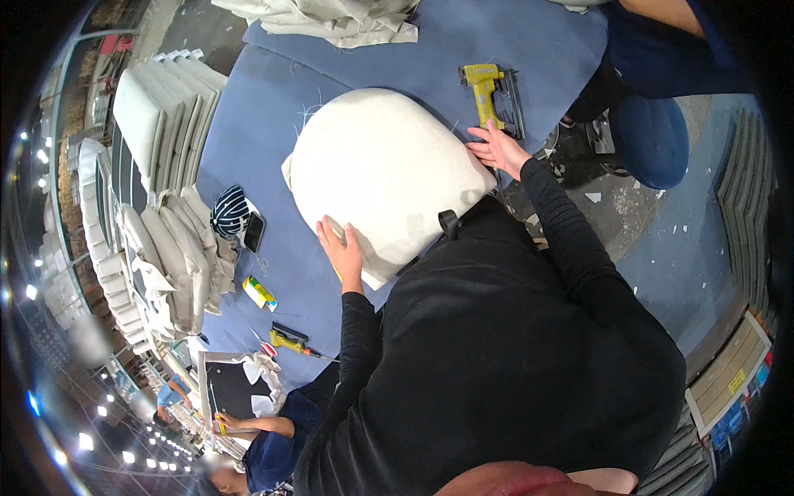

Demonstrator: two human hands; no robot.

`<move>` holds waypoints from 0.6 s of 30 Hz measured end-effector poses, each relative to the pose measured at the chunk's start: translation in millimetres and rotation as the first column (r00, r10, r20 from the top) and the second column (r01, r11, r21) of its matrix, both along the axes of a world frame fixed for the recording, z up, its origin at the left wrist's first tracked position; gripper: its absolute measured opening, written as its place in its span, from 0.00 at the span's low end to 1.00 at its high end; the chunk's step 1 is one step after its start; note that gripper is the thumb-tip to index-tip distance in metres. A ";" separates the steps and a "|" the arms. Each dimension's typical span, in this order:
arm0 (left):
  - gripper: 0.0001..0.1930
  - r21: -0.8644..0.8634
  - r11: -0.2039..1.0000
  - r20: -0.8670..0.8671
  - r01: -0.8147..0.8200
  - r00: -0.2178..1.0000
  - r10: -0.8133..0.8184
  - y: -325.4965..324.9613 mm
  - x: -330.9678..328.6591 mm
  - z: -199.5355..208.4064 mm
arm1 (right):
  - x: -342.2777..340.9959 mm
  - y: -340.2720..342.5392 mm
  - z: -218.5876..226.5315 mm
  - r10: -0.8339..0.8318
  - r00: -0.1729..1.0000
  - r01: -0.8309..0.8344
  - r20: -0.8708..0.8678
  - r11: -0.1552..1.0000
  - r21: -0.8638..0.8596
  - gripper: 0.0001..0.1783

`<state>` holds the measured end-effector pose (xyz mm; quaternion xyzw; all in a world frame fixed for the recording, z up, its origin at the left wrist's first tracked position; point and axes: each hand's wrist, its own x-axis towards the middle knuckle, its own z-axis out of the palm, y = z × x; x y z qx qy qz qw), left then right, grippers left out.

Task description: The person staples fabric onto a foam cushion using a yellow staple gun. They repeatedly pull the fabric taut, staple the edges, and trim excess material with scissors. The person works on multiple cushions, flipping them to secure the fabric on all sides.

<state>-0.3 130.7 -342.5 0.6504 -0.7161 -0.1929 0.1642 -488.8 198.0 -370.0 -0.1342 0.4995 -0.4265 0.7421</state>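
A cream fabric-covered seat cushion lies on the blue table in front of me, with a small black loop at its near edge. My left hand rests against the cushion's near left side, fingers stretched out. On the other side, my right hand is at the right edge, fingers extended and slightly apart. Just beyond that hand lies a yellow staple gun; no grip on it shows. Neither hand holds anything that I can see.
The blue tabletop bears a striped cap, a phone, a yellow-green box, a second staple gun and scissors. Stacked cushions stand left. A co-worker works lower left; a blue stool stands right.
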 end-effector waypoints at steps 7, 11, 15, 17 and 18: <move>0.40 0.625 0.684 -0.459 -0.375 0.532 0.711 10.6 40.4 -18.3 | 30.9 -26.0 4.1 0.070 0.954 -0.090 -0.293 0.994 -0.056 0.50; 0.40 0.702 0.686 -0.568 -0.190 0.431 0.701 -0.7 47.1 -0.9 | 33.6 -54.1 -26.2 0.092 0.949 -0.090 -0.302 0.996 0.018 0.46; 0.39 0.547 0.803 -0.663 -0.237 0.462 0.589 4.4 45.9 9.9 | 51.9 -62.2 -4.9 0.012 0.891 -0.068 -0.454 0.992 -0.108 0.40; 0.38 0.465 0.850 -0.699 -0.248 0.487 0.524 14.2 54.2 13.3 | 52.8 -62.1 20.1 0.039 0.880 -0.151 -0.474 0.968 -0.201 0.37; 0.38 0.438 0.865 -0.724 -0.245 0.474 0.501 8.8 55.7 23.5 | 51.0 -69.2 23.4 0.034 0.846 -0.191 -0.532 0.951 -0.242 0.35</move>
